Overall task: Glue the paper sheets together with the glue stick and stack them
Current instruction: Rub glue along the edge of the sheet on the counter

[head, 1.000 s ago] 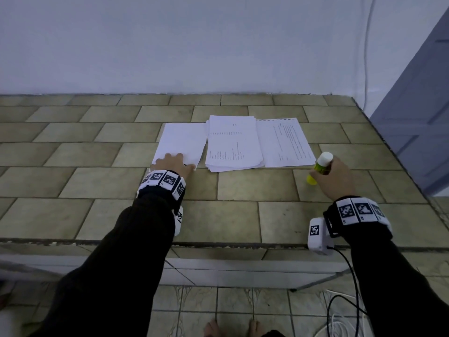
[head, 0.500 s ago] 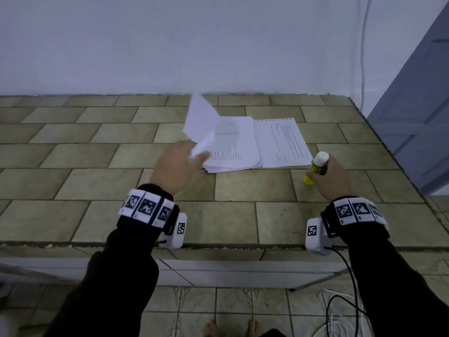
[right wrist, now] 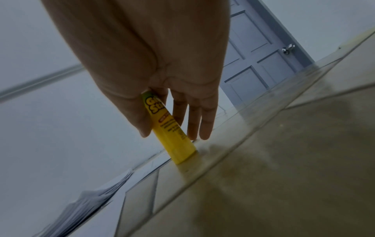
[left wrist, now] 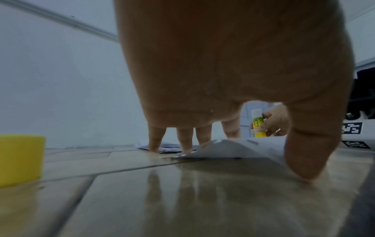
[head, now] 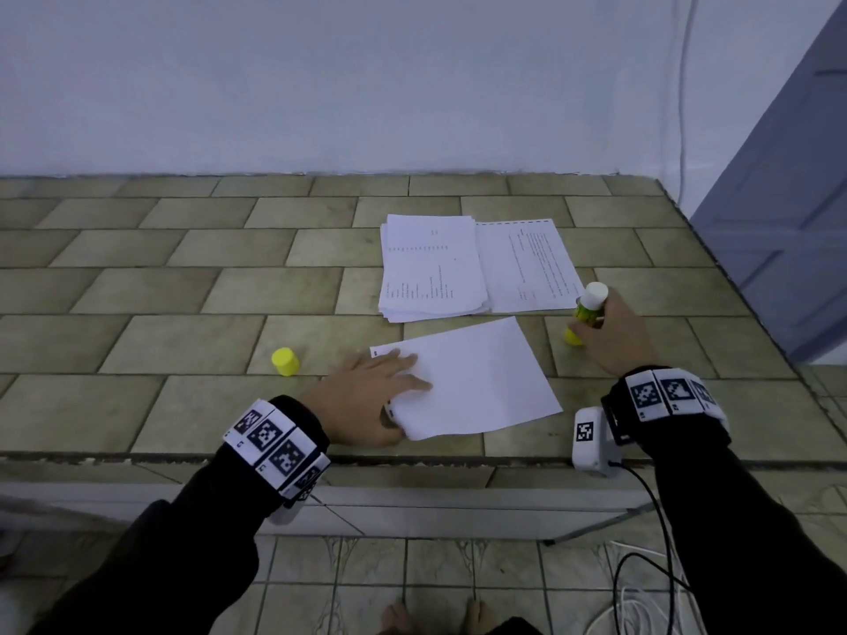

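On the tiled counter (head: pixel 192 341), seen from the head camera, the left hand (head: pixel 366 396) lies flat with fingers spread on the near-left edge of a blank sheet (head: pixel 476 382). Behind it sit the paper stack (head: pixel 431 268) and a printed sheet (head: pixel 527 263); a yellow cap (head: pixel 285 362) stands well left. The right hand (head: pixel 614 332) grips the glue stick (head: pixel 589 309), white end up, base on the tile.

From the left wrist, straight fingertips (left wrist: pixel 185 144) press the sheet's edge (left wrist: pixel 233 149), which bows up slightly; the thumb touches the tile.

From the right wrist, thumb and fingers (right wrist: pixel 194 115) pinch the tilted stick (right wrist: pixel 172 133).

With the cap off, the exposed glue looks to be pointing down at the tile and may smear there. The lightly pinned sheet could slide or crease under rubbing.
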{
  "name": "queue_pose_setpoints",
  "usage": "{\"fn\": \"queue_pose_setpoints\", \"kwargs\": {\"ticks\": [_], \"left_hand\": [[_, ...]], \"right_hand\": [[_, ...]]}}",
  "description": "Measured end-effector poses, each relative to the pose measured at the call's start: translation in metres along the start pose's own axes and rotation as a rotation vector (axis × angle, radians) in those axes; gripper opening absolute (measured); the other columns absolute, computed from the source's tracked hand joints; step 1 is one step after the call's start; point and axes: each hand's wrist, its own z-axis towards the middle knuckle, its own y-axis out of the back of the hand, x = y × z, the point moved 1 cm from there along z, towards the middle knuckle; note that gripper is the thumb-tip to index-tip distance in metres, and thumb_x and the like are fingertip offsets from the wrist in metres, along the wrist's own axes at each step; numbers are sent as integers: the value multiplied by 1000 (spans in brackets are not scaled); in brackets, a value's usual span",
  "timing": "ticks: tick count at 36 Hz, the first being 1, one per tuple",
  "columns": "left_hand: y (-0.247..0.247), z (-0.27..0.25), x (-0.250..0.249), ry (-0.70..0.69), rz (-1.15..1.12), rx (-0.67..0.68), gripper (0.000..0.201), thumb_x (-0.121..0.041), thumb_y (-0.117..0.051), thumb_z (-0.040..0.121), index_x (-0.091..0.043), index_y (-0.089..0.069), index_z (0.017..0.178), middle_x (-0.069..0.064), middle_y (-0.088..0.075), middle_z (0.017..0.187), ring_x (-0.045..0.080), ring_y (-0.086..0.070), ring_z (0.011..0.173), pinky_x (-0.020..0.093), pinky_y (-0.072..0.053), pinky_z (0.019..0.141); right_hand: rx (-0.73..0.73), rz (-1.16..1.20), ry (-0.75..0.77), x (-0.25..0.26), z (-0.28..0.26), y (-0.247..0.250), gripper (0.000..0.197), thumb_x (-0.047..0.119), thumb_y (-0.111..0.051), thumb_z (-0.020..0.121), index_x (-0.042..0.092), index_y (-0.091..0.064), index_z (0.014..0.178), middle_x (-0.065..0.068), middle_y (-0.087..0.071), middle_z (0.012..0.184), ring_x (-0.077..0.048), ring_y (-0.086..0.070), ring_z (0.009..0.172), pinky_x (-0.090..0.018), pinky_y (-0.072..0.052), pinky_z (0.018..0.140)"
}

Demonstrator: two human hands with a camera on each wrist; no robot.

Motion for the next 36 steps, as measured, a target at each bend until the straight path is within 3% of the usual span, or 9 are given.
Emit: {"fn": "queue_pose_setpoints", "kwargs": {"ticks": [4, 11, 20, 22, 25, 27, 29, 33, 36], "left_hand": [[3, -9, -2, 6, -50, 27, 95, -75, -25, 61, -42, -25, 151, -10, 0, 165, 9, 8, 151, 44, 3, 121], [5, -10, 1, 17, -216, -2, 92, -80, -22, 64, -40, -35, 146, -16, -2, 164, -10, 18, 138, 40, 11, 121], [3, -8, 7, 1, -250, 0, 85, -72, -23, 67, -42, -37, 145, -12, 2, 163, 3, 15, 148, 45, 13, 120], [3, -8, 9, 44, -285, -91, 84, -74, -20, 69, -39, -42, 143, -12, -6, 164, 6, 6, 150, 42, 9, 121], [4, -9, 11, 180, -169, -265, 90, -77, -12, 72, -30, -49, 138, -6, -37, 154, 12, -25, 144, 37, -16, 116], [3, -9, 10, 275, -67, -282, 95, -81, -8, 70, -26, -51, 135, -4, -48, 139, 16, -38, 132, 38, -30, 109], [0, -9, 8, 328, -1, -248, 99, -82, -7, 68, -23, -50, 135, -2, -48, 136, 18, -41, 128, 39, -34, 105], [-4, -7, 5, 353, 63, -195, 70, -63, -39, 93, -19, -34, 148, 4, -29, 156, 22, -22, 145, 42, -22, 116], [-5, -11, 3, 346, 16, -126, 68, -51, -35, 98, -17, -18, 156, 2, -8, 165, 17, -1, 152, 42, -8, 121]], "right_hand": [[55, -21, 6, 1, 0, -5, 42, 4, -58, 91, 3, -41, 129, -18, -53, 120, -21, -47, 95, -31, -37, 78], [107, -44, 104, 11, -4, -9, 39, 4, -60, 91, 3, -44, 126, -11, -52, 115, -22, -50, 96, -32, -40, 79], [234, -54, 274, 35, -17, -16, 32, 14, -68, 87, 13, -53, 115, 2, -59, 102, -18, -59, 89, -28, -47, 76], [244, -45, 288, 38, -19, -17, 31, 14, -68, 87, 13, -54, 114, 3, -60, 101, -16, -59, 86, -26, -47, 73], [255, -18, 296, 42, -20, -21, 30, 15, -69, 86, 15, -55, 112, 3, -61, 99, -15, -61, 85, -26, -50, 74], [247, -9, 308, 44, -21, -24, 28, 17, -71, 85, 19, -55, 109, 4, -62, 96, -13, -61, 83, -20, -47, 69], [228, -13, 332, 47, -21, -28, 29, 19, -73, 84, 21, -57, 108, 6, -61, 93, -8, -58, 79, -12, -42, 64], [210, 25, 369, 57, -22, -36, 29, 20, -76, 80, 21, -60, 103, 9, -61, 90, -2, -56, 78, -4, -39, 61], [203, 46, 383, 66, -24, -44, 28, 19, -77, 77, 18, -63, 101, 4, -64, 89, -12, -59, 81, -8, -41, 62]]}}
